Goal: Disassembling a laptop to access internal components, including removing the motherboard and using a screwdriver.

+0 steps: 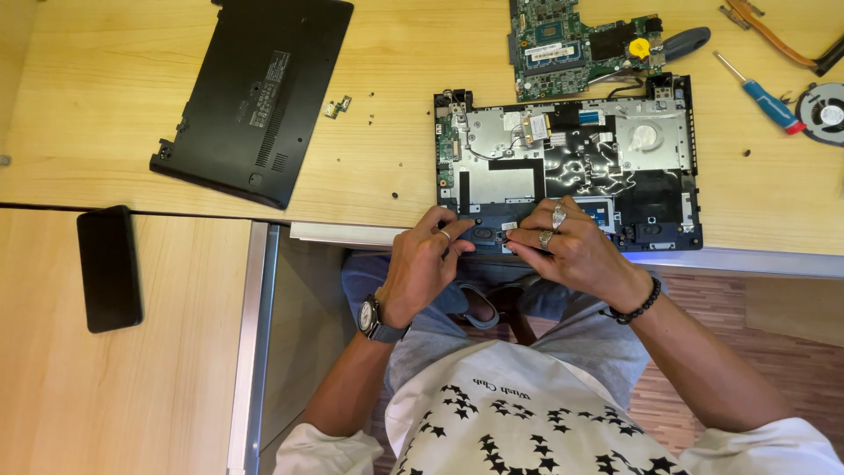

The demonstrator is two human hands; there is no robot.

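Observation:
An opened laptop chassis lies at the near edge of the wooden table, its inside showing metal plates and cables. Both hands meet at its near left edge. My left hand, with a ring and a wristwatch, pinches a small black oblong part there. My right hand, with two rings and a bead bracelet, has its fingertips on the same part. What lies under the fingers is hidden.
The laptop's black bottom cover lies at the left, a small metal bracket beside it. A green circuit board sits behind the chassis. A blue-handled screwdriver, a fan and a copper heat pipe lie at the right. A black phone rests on the lower side table.

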